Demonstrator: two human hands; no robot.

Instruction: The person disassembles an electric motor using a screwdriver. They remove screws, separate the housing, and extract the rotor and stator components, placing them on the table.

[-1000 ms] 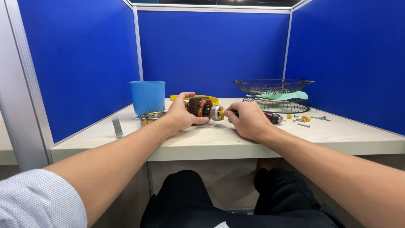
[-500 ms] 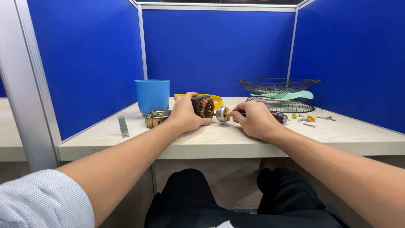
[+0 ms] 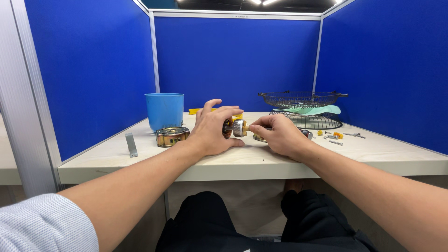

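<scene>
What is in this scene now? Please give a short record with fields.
left hand: rests on motor, fingers partly spread
right hand: pinches motor's shaft end
left of hands: metal housing, blue cup, bracket
right of hands: wire guards, green blade, screws
surface: table, blue partitions

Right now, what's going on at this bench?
A person sits at a blue-walled table. The left hand rests over a small motor, fingers spread. The right hand pinches at the motor's shaft end. Around them: a blue cup, a metal housing, wire fan guards and loose screws.
</scene>
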